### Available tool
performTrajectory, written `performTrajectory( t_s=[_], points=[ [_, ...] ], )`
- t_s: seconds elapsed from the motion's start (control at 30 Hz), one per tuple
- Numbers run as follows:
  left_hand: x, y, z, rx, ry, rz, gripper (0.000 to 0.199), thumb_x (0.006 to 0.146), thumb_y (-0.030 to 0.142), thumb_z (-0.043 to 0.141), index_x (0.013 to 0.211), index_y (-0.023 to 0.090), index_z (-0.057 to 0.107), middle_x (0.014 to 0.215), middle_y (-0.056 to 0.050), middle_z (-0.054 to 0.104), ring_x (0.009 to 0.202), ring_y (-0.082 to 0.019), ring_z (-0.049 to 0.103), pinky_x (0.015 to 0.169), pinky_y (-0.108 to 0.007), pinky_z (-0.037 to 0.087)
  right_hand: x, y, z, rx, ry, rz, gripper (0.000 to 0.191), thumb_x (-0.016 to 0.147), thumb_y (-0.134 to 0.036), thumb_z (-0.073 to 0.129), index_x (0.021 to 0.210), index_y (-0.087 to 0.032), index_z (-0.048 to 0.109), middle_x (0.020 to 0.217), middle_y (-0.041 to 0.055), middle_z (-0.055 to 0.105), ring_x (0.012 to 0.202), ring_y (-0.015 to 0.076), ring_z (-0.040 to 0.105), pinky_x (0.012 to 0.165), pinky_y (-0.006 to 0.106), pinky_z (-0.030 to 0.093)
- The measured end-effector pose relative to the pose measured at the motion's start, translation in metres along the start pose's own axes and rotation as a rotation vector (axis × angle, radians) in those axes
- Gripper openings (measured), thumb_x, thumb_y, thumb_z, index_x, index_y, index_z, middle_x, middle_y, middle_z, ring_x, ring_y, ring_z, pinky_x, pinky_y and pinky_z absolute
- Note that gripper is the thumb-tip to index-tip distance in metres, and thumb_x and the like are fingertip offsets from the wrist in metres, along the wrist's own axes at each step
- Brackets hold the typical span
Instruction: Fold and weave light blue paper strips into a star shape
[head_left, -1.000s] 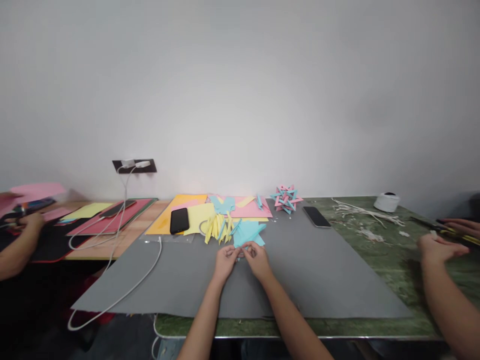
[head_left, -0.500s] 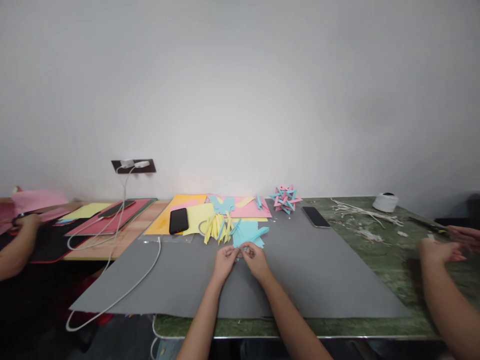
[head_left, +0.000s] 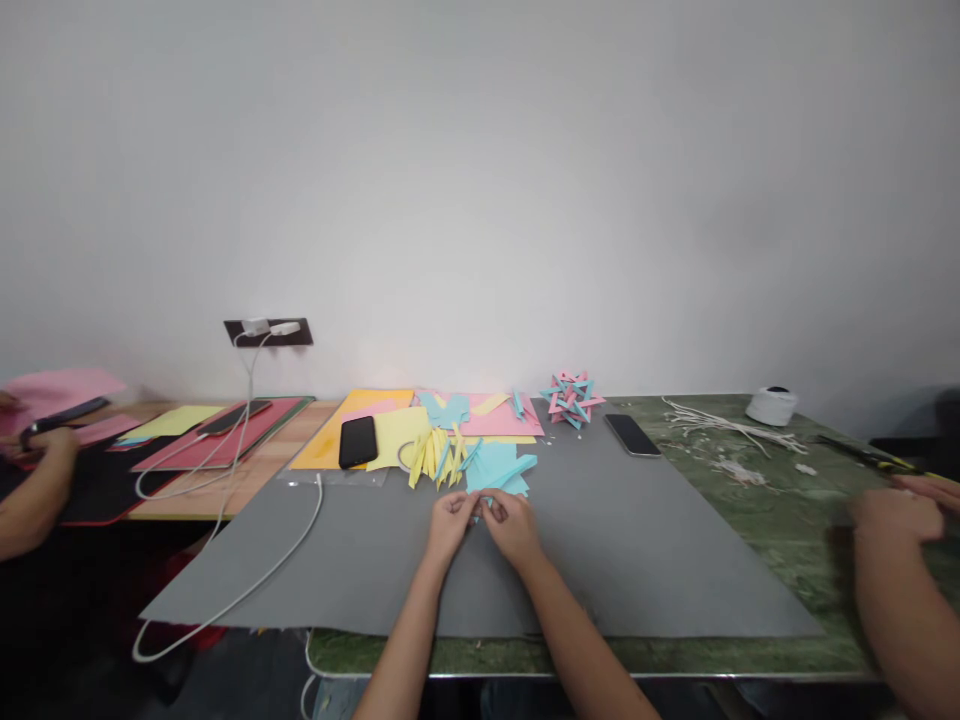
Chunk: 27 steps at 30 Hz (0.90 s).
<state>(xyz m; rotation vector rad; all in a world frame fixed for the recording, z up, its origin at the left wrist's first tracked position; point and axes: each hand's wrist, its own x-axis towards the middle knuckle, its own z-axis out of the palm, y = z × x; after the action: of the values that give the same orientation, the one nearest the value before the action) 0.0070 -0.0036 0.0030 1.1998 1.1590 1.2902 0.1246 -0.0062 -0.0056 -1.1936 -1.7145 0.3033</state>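
Note:
My left hand (head_left: 450,515) and my right hand (head_left: 511,522) meet fingertip to fingertip over the grey sheet (head_left: 600,560). Both are closed in a pinch on a small piece of blue paper, mostly hidden by the fingers. Just beyond them lie blue paper sheets and folded strips (head_left: 499,465). To the left of those is a heap of folded yellow paper strips (head_left: 429,458). Farther back, a pink-and-blue folded paper star (head_left: 572,398) stands near the wall.
A black phone (head_left: 358,442) lies on yellow and orange paper; another phone (head_left: 632,435) lies at right. A white cable (head_left: 277,570) crosses the left side. White cords (head_left: 731,425) and a white roll (head_left: 771,405) are on the green table. Co-workers' arms (head_left: 900,570) appear at both sides.
My hands stay in nearly the same place, with a slight shift of the fingers. The co-worker's hand at right has turned and moved right; the pink paper at far left has shifted left.

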Motion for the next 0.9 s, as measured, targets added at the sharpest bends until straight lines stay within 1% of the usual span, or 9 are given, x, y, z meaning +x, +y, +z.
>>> performTrajectory(
  t_s=[0.1,0.17,0.23,0.37,0.47,0.6,0.77,0.9],
  points=[
    [0.001,0.001,0.0,-0.036,0.019,-0.037,0.03,0.059,0.039,0.06,0.067,0.011,0.063,0.064,-0.007,0.066,0.058,-0.016,0.061,0.046,-0.019,0.043,-0.001,0.002,0.002,0.151,0.099,0.093,0.018,0.068,-0.031,0.049,0.079,-0.018,0.057,0.049,-0.0048,0.045,0.045,0.0092,0.042,0.05,0.02,0.035],
    [0.002,0.001,0.0,-0.054,0.031,-0.052,0.029,0.059,0.039,0.06,0.069,0.011,0.063,0.067,-0.008,0.067,0.058,-0.016,0.062,0.046,-0.02,0.043,0.0,0.005,0.004,0.239,0.123,0.151,0.018,0.066,-0.034,0.052,0.071,-0.017,0.056,0.049,-0.004,0.046,0.046,0.0096,0.043,0.046,0.019,0.035],
    [0.003,0.0,-0.001,-0.061,0.028,-0.054,0.029,0.059,0.038,0.06,0.069,0.011,0.062,0.068,-0.008,0.067,0.059,-0.017,0.062,0.047,-0.02,0.044,0.003,0.009,0.004,0.291,0.113,0.173,0.02,0.064,-0.036,0.054,0.063,-0.016,0.056,0.05,-0.0022,0.048,0.047,0.0102,0.044,0.046,0.02,0.037],
    [0.003,-0.001,-0.002,-0.058,-0.006,-0.047,0.03,0.058,0.04,0.061,0.069,0.011,0.062,0.07,-0.009,0.067,0.061,-0.019,0.063,0.047,-0.021,0.044,0.008,0.015,0.003,0.349,0.072,0.16,0.023,0.064,-0.038,0.055,0.061,-0.015,0.058,0.059,0.0017,0.055,0.051,0.0111,0.047,0.05,0.022,0.04],
    [0.002,-0.001,-0.002,-0.04,-0.053,-0.03,0.032,0.06,0.04,0.06,0.072,0.011,0.062,0.073,-0.011,0.067,0.063,-0.019,0.063,0.046,-0.02,0.042,0.01,0.019,0.001,0.386,0.026,0.122,0.025,0.065,-0.038,0.053,0.057,-0.016,0.058,0.057,0.0007,0.053,0.051,0.0107,0.046,0.051,0.022,0.04],
    [0.0,0.002,-0.002,-0.017,-0.102,-0.003,0.032,0.062,0.039,0.058,0.076,0.012,0.063,0.079,-0.012,0.066,0.065,-0.018,0.063,0.046,-0.019,0.04,0.012,0.024,0.001,0.428,0.03,0.138,0.026,0.066,-0.039,0.053,0.056,-0.015,0.058,0.055,-0.0004,0.051,0.052,0.0102,0.045,0.053,0.022,0.039],
    [-0.002,0.005,0.0,0.003,-0.085,-0.003,0.031,0.062,0.041,0.057,0.071,0.012,0.062,0.079,-0.012,0.066,0.063,-0.017,0.062,0.048,-0.019,0.04,0.012,0.028,0.003,0.507,0.046,0.196,0.027,0.064,-0.039,0.055,0.053,-0.015,0.058,0.053,-0.0011,0.051,0.052,0.0097,0.045,0.053,0.021,0.038],
    [-0.002,0.004,0.0,-0.002,-0.074,-0.003,0.033,0.06,0.041,0.058,0.074,0.012,0.06,0.077,-0.011,0.067,0.06,-0.016,0.062,0.048,-0.02,0.039,0.011,0.028,0.004,0.565,0.039,0.24,0.027,0.063,-0.039,0.056,0.052,-0.014,0.058,0.052,-0.0008,0.052,0.052,0.01,0.045,0.053,0.021,0.038]
  ],
)
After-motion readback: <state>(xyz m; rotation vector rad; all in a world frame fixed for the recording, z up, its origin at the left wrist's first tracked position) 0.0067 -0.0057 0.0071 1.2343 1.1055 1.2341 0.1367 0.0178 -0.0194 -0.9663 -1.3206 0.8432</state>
